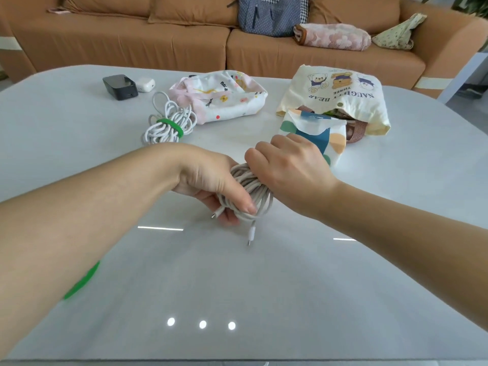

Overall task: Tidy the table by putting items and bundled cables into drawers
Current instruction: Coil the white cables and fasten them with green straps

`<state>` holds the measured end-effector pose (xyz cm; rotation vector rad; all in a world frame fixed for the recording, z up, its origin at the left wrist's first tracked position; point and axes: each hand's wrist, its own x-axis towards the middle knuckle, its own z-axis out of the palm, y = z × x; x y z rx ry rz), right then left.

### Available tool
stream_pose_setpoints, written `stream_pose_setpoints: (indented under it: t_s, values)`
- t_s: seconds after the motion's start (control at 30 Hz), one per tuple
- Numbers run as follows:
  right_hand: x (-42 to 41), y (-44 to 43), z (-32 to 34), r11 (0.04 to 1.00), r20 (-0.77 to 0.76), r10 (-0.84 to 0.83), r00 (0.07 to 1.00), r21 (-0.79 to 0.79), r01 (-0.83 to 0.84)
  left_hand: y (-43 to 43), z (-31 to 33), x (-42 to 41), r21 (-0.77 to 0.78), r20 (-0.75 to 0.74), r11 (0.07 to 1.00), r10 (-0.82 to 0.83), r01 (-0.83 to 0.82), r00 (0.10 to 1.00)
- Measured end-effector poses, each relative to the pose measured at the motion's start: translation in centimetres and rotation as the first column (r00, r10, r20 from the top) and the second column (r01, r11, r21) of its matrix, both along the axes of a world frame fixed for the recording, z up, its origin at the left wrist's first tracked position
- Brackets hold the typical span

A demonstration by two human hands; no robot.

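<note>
Over the table (369,260), left hand (208,180) and right hand (295,170) clasp a near-to-far cable coil (257,196).

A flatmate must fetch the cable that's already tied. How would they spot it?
On the glossy grey table in front of the tan sofa, look left of the pink patterned cloth pouch. There lies a coiled white cable bundle; unlike the beige cable coil held nearer the camera, a bright green strap cinches its middle.

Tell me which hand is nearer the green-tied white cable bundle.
Left. The left hand is just in front of the bundle; the right hand is farther off to its right, beside the tissue pack.
</note>
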<state>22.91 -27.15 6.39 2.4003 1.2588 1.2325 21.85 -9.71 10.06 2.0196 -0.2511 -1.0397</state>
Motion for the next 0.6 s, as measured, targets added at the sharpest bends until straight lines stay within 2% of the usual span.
stream_pose_setpoints:
  t_s: [0.1,0.23,0.3,0.5,0.57,0.6]
  values:
    - [0.4,0.1,0.5,1.000,0.029,-0.016,0.999,-0.011,0.016,-0.3,-0.3,-0.7,-0.116,-0.042,0.990,0.076,-0.081,0.996]
    - [1.0,0.2,1.6,0.998,0.045,-0.056,0.997,-0.006,0.056,-0.6,-0.2,-1.5,-0.373,-0.191,0.890,0.203,-0.262,0.960]
    - [1.1,0.2,1.6,0.999,0.032,-0.048,0.998,-0.005,0.048,-0.7,-0.2,-1.8,-0.404,-0.222,0.865,0.222,-0.297,0.950]
    - [0.8,0.2,1.1,0.998,0.040,-0.048,0.998,-0.037,0.050,-0.6,0.1,-1.6,-0.250,-0.190,0.930,0.225,-0.268,0.956]
    - [0.8,0.3,0.9,0.996,0.015,-0.080,0.997,-0.049,0.080,-0.6,0.1,-1.3,-0.148,-0.073,0.957,0.241,-0.249,0.968]
    - [0.8,0.3,0.7,0.994,-0.029,-0.098,0.995,-0.052,0.096,-0.8,0.1,-1.2,-0.059,0.045,0.971,0.235,-0.232,0.971]
